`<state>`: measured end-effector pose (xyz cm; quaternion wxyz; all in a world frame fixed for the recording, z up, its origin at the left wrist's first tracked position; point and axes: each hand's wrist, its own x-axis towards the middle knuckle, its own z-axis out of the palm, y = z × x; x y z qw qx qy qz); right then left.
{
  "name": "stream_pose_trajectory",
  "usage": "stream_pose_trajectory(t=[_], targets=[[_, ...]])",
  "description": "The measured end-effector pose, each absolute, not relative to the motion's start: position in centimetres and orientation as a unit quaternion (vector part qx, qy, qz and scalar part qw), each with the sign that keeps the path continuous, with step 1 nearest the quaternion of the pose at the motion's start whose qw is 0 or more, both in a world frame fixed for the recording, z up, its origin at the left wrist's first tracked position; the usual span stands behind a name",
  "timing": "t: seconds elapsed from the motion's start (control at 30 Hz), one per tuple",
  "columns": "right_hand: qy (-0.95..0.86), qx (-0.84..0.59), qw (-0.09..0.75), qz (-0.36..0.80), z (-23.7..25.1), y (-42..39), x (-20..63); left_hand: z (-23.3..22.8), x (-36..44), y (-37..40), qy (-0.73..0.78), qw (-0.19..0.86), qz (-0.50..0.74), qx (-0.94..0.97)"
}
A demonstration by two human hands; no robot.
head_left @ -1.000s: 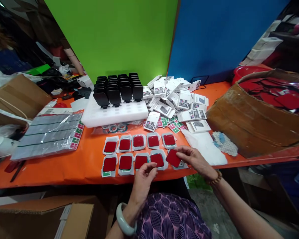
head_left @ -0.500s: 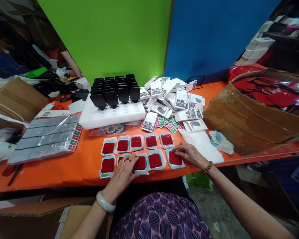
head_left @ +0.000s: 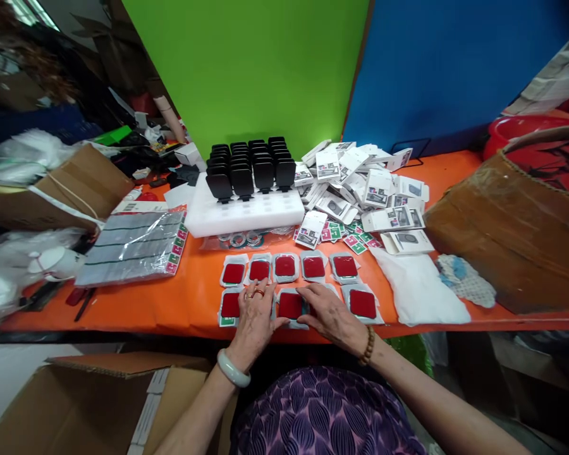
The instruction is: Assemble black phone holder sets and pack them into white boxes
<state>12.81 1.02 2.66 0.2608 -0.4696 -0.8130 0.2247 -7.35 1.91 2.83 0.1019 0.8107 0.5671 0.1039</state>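
Two rows of red square pads lie on pale wrappers along the table's front edge. My left hand (head_left: 256, 311) lies over the second pad of the front row, mostly hiding it. Its fingers are stretched and its thumb points right. The middle front-row red pad (head_left: 290, 305) shows between my hands, with a teal edge on its right. My right hand (head_left: 330, 313) is at that edge, index finger and thumb apart, its palm covering much of the neighbouring pad. At the row's right end another red pad (head_left: 362, 304) lies uncovered.
Behind the rows, black square-headed pieces (head_left: 253, 167) stand in a white foam block (head_left: 246, 216). Small white boxes (head_left: 355, 183) are heaped beside it. A large cardboard box (head_left: 507, 234) stands right; a plastic-wrapped grey stack (head_left: 133, 246) lies left. An open carton (head_left: 76, 404) sits below the table.
My right hand has left the rightmost front pad and moved left to the middle one. My left hand stays over the second pad. The camera view has shifted left.
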Motion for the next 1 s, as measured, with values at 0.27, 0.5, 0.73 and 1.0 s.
stream_pose_trajectory(t=[0.27, 0.5, 0.73, 1.0], targets=[[-0.785, -0.532, 0.220, 0.231, 1.5, -0.2, 12.4, 2.1, -6.7, -2.1, 0.613, 0.118, 0.104, 0.774], [-0.722, -0.563, 0.302, 0.266, -0.2, -4.4, 10.6, 0.8, -5.5, -3.0, 0.623, 0.128, 0.122, 0.762], [-0.578, -0.571, 0.288, 0.507, 1.7, -4.0, 10.2, 0.5, -5.2, -3.1, 0.630, 0.155, 0.132, 0.749], [-0.501, -0.548, 0.308, 0.595, 2.1, -4.3, 9.6, -0.1, -3.7, -3.8, 0.636, 0.194, 0.137, 0.734]])
